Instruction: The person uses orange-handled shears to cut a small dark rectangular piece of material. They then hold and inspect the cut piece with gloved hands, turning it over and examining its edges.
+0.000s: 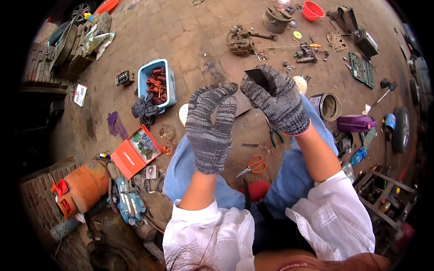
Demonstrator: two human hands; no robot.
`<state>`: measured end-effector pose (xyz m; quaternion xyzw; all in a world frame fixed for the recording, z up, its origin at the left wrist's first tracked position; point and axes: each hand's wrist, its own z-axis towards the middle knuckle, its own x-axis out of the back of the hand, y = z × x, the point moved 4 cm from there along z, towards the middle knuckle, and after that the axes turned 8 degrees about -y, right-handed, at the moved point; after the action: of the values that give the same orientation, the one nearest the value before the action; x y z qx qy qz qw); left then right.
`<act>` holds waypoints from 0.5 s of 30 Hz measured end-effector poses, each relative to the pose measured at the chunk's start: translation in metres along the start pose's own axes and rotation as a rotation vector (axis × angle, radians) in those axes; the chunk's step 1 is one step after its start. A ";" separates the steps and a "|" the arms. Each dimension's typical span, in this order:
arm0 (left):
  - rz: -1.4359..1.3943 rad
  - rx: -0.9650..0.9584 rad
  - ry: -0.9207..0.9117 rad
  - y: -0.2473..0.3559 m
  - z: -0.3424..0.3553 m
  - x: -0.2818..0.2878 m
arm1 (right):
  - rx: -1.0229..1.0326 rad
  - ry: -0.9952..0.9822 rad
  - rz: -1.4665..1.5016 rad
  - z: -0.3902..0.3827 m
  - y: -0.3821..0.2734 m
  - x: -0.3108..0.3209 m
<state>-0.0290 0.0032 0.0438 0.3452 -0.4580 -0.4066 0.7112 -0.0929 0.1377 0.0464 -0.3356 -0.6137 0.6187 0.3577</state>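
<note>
Both hands wear grey-and-black knitted gloves and are raised above my lap. My right hand [276, 101] grips a thin, dark flat piece [258, 77] between thumb and fingers, one corner sticking out. Beside it, my left hand [211, 126] is closed in a loop, thumb and fingertips brought together. Whatever those fingertips hold, if anything, is too small to make out. Orange-handled scissors [254, 168] lie on the ground between my knees. Farther out are dark-handled pliers [275, 136] and a short dark strip [249, 145]. Part of a flat brownish sheet [242, 106] shows behind the hands.
At left stand a blue bin [171, 86] of reddish scrap, an open red box [129, 156] and an orange gas cylinder [88, 186]. To the right are a metal can [329, 107], a purple container [356, 123] and a green tool case [360, 70]. Greasy machine parts [242, 41] lie ahead.
</note>
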 end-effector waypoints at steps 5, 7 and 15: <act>-0.683 0.338 -0.248 -0.030 -0.011 -0.014 | 0.146 -0.089 -0.041 -0.001 0.002 0.007; -0.939 0.547 -0.275 -0.030 -0.013 -0.021 | 0.125 -0.115 -0.096 -0.001 0.002 0.009; -1.246 0.799 -0.340 -0.015 -0.014 -0.020 | -0.001 -0.222 0.105 -0.001 -0.001 0.009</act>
<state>-0.0248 0.0160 0.0189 0.7039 -0.3941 -0.5840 0.0903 -0.0970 0.1459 0.0480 -0.2970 -0.6315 0.6694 0.2546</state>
